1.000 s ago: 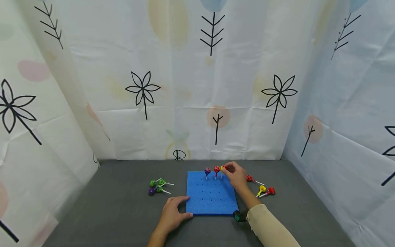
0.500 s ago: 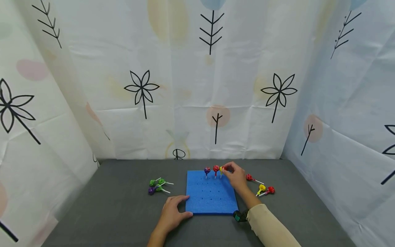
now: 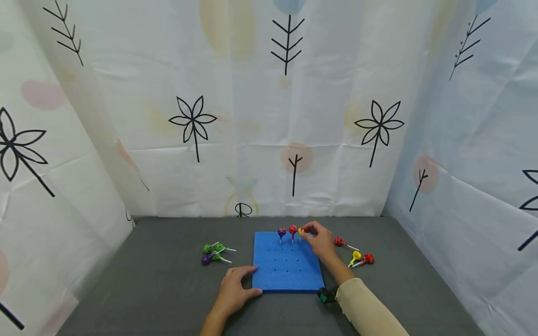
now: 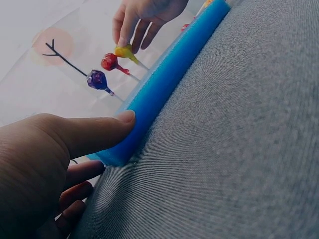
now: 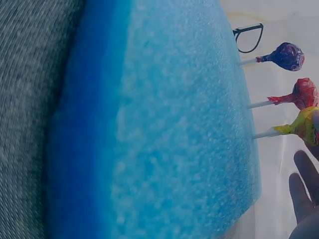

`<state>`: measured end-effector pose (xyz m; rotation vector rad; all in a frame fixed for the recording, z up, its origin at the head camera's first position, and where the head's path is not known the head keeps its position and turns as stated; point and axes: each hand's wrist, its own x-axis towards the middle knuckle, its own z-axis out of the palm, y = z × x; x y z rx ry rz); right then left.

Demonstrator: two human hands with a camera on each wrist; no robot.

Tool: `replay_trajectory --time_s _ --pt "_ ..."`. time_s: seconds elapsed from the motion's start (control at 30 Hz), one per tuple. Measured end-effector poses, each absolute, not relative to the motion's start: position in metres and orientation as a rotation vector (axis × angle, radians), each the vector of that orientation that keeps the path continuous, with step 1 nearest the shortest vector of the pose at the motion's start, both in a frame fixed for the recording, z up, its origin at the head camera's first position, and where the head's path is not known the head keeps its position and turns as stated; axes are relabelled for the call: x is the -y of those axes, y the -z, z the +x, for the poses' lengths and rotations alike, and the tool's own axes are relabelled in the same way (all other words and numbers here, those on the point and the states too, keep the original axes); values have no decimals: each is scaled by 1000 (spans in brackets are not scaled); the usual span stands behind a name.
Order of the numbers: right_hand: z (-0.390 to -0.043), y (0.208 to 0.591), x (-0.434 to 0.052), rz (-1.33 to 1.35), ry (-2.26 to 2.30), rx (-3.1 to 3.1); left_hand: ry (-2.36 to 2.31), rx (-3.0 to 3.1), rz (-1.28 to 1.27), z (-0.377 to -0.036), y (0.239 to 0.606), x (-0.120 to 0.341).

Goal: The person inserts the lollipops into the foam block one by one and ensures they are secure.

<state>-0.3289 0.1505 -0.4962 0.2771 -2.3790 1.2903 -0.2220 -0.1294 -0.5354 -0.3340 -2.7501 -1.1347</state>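
Three lollipops stand in the far row of the blue foam board [image 3: 287, 263]: purple [image 3: 281, 231], red [image 3: 293, 229], and a yellow lollipop [image 3: 300, 231] whose head the right hand [image 3: 321, 242] pinches with curled fingertips, seemingly seating its stick. The left hand [image 3: 233, 293] lies flat, thumb against the board's near-left edge. Releasing looks next, then fetching from the loose lollipops [image 3: 357, 256] lying right.
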Motion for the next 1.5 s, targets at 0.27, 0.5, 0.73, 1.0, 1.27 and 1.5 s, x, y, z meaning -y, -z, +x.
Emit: replay_trajectory --time_s 0.27,0.5,0.73,1.0,1.27,1.5 --pt "-326 496 -150 287 -1287 2387 1148 2764 -328 -222 536 130" --pt "-324 497 -152 326 -1264 2316 1149 2764 -323 -222 537 129" --pt "-314 494 -158 302 -1309 2281 1158 2759 -318 -221 537 129" --pt "-296 491 -169 292 -1329 2241 1148 2736 -344 -222 538 129" --pt "-281 491 -173 221 -1346 2283 1160 2744 -316 -223 539 130" --pt "-274 500 -181 198 -1273 2308 1159 2752 -318 -224 539 129"
